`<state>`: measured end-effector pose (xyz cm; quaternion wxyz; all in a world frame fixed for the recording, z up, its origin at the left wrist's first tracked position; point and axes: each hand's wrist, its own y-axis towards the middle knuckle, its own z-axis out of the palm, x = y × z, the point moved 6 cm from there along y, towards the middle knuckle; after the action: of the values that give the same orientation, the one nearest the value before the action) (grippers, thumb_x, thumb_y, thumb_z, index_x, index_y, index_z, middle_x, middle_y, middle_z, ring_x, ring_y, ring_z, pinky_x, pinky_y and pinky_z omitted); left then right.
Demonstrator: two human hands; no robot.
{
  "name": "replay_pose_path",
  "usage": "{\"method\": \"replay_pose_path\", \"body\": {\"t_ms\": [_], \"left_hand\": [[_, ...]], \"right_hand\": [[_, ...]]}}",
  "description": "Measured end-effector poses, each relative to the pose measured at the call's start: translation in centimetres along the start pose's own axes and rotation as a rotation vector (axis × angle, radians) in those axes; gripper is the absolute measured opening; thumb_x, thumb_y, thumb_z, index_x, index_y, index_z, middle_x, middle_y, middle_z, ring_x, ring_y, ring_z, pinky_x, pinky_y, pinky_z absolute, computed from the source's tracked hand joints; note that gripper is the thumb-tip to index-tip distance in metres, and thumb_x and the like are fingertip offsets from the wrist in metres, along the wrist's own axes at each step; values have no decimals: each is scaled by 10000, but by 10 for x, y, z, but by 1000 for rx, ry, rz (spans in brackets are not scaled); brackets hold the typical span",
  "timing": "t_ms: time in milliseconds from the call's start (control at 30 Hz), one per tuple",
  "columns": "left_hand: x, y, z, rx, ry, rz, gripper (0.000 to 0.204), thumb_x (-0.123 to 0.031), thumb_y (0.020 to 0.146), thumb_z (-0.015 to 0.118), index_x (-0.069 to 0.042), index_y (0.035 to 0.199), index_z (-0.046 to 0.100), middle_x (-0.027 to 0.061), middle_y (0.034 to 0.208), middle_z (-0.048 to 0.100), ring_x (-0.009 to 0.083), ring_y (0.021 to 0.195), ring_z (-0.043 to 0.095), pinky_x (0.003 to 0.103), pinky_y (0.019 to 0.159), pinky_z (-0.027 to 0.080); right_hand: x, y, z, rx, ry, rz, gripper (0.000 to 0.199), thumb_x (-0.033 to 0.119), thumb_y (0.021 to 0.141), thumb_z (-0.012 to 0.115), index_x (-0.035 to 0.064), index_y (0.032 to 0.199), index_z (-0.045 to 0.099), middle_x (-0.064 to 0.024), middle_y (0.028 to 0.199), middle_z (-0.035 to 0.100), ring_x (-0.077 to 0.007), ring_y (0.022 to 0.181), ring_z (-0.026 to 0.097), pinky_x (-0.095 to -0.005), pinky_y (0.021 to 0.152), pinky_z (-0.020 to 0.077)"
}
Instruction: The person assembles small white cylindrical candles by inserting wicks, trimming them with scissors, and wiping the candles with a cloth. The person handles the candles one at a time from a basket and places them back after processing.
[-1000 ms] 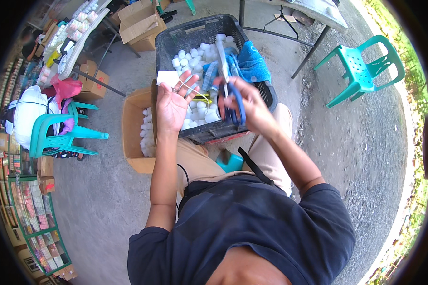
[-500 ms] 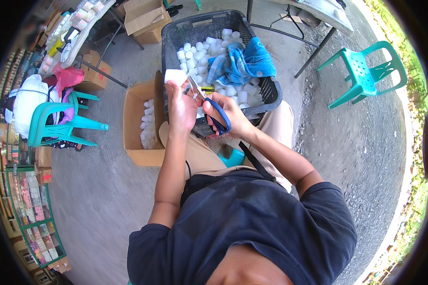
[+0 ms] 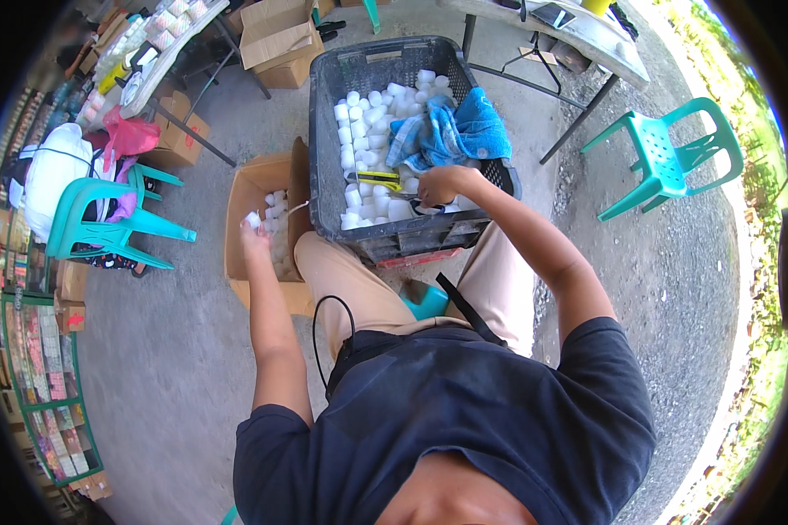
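Note:
My left hand [image 3: 256,238] is over the open cardboard box [image 3: 236,206], its fingers closed round a small white cylindrical piece [image 3: 253,219]. More white pieces lie inside that box. At the near right of the black plastic crate [image 3: 324,96], my right hand [image 3: 446,185] is closed on the scissors [image 3: 423,208], whose dark handle shows below the fingers; the blades are mostly hidden. A yellow utility knife [image 3: 377,180] rests on the many white pieces [image 3: 372,118] in the crate, left of my right hand. A blue towel [image 3: 455,131] drapes over the crate's right side.
A green plastic chair [image 3: 665,162] stands to the right, stacked green chairs [image 3: 118,219] with bags to the left. Tables [image 3: 578,35] stand at the far right and far left. Another cardboard box [image 3: 280,48] sits behind the crate. Shelves [image 3: 52,376] line the left edge.
My hands have moved apart. The left has carried a white piece left to the cardboard box; the right has lowered the scissors to the white pieces in the crate.

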<state>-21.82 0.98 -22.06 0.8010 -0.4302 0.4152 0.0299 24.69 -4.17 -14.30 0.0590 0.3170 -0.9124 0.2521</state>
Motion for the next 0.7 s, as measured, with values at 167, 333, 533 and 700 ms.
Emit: {"method": "replay_pose_path", "body": {"t_ms": [167, 333, 533, 700], "left_hand": [[-17, -1, 42, 101, -4, 35, 338, -342, 940, 546, -148, 1216, 568, 2, 985, 565, 71, 508, 371, 224, 444, 253], [-10, -170, 249, 635, 767, 484, 198, -258, 891, 628, -100, 981, 704, 1, 685, 582, 43, 448, 380, 209, 435, 302], [103, -149, 362, 613, 1832, 1198, 241, -214, 796, 668, -130, 1022, 662, 185, 976, 673, 337, 1014, 648, 427, 820, 528], [176, -60, 364, 441, 2248, 1105, 471, -172, 806, 658, -120, 1260, 542, 169, 1243, 561, 315, 985, 671, 397, 789, 555]], "right_hand": [[-31, -46, -115, -845, -38, 814, 536, 505, 847, 613, -18, 925, 698, -189, 829, 697, -290, 867, 695, -417, 791, 550], [-90, -32, -90, -686, 254, 790, 450, 416, 826, 632, 19, 1035, 669, -229, 949, 674, -284, 1060, 638, -396, 882, 511], [-123, -20, -92, -1112, 1772, 180, 194, 183, 953, 497, 21, 920, 597, -98, 826, 649, -224, 696, 618, -399, 665, 535], [-111, -13, -94, -973, 2820, -272, 175, 15, 954, 419, -45, 1001, 576, -215, 926, 656, -302, 828, 678, -437, 801, 585]]}}
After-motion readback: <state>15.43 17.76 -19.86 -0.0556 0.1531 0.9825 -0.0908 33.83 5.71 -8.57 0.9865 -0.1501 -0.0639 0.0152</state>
